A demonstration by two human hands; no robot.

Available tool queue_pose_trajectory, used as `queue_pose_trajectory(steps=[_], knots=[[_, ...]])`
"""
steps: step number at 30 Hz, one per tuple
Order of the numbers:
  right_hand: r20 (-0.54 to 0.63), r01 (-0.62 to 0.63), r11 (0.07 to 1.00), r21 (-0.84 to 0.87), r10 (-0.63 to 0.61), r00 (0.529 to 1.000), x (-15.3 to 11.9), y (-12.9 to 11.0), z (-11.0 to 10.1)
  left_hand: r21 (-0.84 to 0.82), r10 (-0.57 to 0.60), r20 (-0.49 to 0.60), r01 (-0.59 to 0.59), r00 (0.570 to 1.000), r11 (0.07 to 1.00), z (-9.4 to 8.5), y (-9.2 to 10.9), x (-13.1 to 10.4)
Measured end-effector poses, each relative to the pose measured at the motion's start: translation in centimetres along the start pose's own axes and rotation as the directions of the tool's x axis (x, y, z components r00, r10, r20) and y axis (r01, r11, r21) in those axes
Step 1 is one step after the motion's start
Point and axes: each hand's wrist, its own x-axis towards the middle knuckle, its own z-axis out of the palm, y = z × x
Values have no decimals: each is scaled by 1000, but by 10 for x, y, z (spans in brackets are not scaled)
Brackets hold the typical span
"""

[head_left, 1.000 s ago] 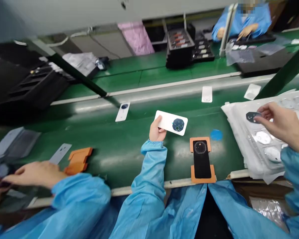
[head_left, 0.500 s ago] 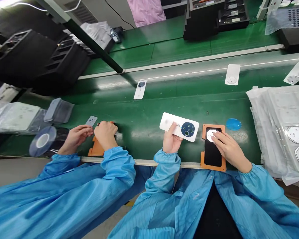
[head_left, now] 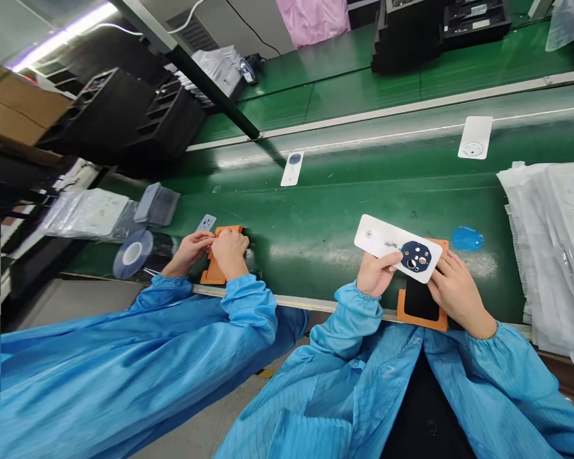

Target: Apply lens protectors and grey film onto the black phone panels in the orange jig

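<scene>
My left hand [head_left: 375, 273] grips a white phone-shaped card [head_left: 380, 237] with a dark blue round patch pierced by several holes at its right end. The thumb presses on its face near the patch. Behind that patch end, the card covers part of an orange holding frame [head_left: 442, 322] and the flat black phone-shaped panel [head_left: 419, 299] seated in it. My right hand [head_left: 459, 294] lies over the frame's right side. Its fingertips reach the card's right edge and are partly hidden, so whether they grasp anything is unclear.
At left, a co-worker's hands [head_left: 230, 252] work over another orange frame [head_left: 213, 274]. White cards [head_left: 292, 169] lie farther back on the green bench. A blue film disc [head_left: 467, 238], stacked white sheets and trays [head_left: 545, 255] are at right; a tape roll [head_left: 132, 253] is at left.
My left hand has brought the card right, over the frame's upper part. The white round piece under my right fingers is now out of sight behind it. The view has shifted left.
</scene>
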Motion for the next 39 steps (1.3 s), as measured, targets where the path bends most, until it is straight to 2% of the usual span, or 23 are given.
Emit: queue_pose_trajectory(steps=[6,9,12,14,17,21,27,35,39], knots=[[-32,-16,999,44,18,999,2,-1,-3,18,35,-63,-34,997,999,9,-8,-1],[-131,-58,994,97,71,989,1,2,-14,22,87,-105,-85,991,996,11,-9,1],[-323,-146,964,222,214,922,4,1,-33,21,114,-161,-112,980,993,10,-12,6],[-384,-168,938,304,282,879,9,-6,-47,54,138,-175,-131,975,990,10,-16,8],[-377,-123,920,371,271,886,18,-20,-58,198,175,-134,-147,975,969,9,-23,9],[-360,-84,930,358,220,907,29,-30,-48,358,160,15,-155,987,921,11,-30,3],[-370,-216,938,271,308,876,35,-25,-29,401,174,58,-183,983,897,13,-38,-9],[-367,-239,926,293,340,866,34,-25,-33,240,114,8,-113,993,964,12,-40,-6],[-375,-265,921,286,362,854,36,-25,-34,306,115,39,-121,993,944,11,-41,-7]])
